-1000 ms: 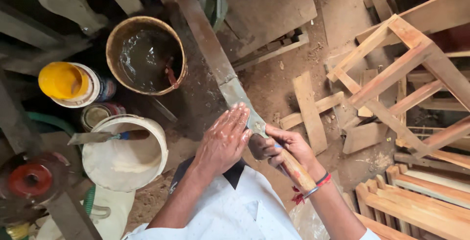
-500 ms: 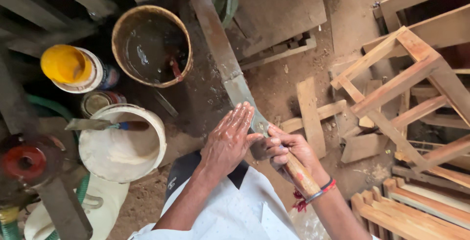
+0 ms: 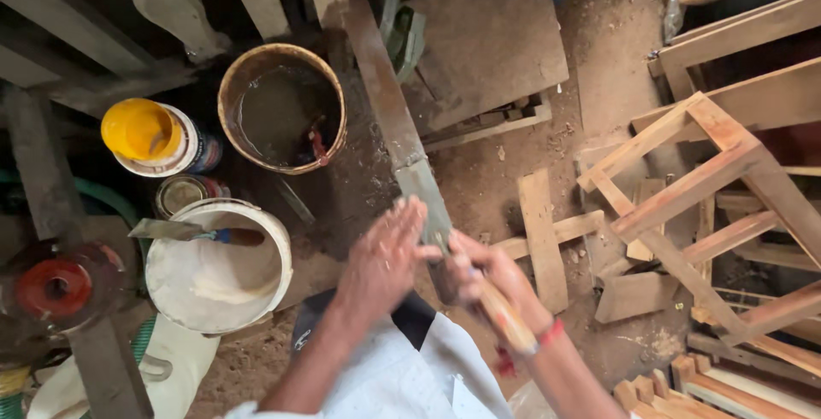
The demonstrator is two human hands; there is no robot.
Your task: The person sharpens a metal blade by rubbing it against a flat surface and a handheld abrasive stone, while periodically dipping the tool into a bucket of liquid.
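1. At the far left a round red-centred disc [image 3: 56, 286] sits on the floor among dark timber pieces, with a green hose [image 3: 103, 197] curving behind it.
2. Next comes a can with a yellow lid [image 3: 141, 128], and just below it a small open tin [image 3: 181, 192].
3. A white bucket [image 3: 167, 291] stands near the person's lap; a putty knife [image 3: 192, 233] lies across its rim, blade pointing left.
4. Above that, a brown bucket [image 3: 248, 73] holds dark liquid, with a red-handled tool leaning inside it.
5. The left hand [image 3: 383, 256] is open and flat, fingers stretched out together, pressed against the side of a long wooden plank [image 3: 385, 111] that runs up and away across the sandy floor [image 3: 616, 51].
6. The right hand [image 3: 487, 278] is closed around the near end of that plank, thumb side toward the left hand; a red band shows at the wrist. Both hands are blurred.
7. Right of the hands, short wood offcuts [image 3: 543, 244] lie on the floor.
8. At the far right stands an unfinished wooden stool frame [image 3: 710, 179], tilted, with more frames beside it.
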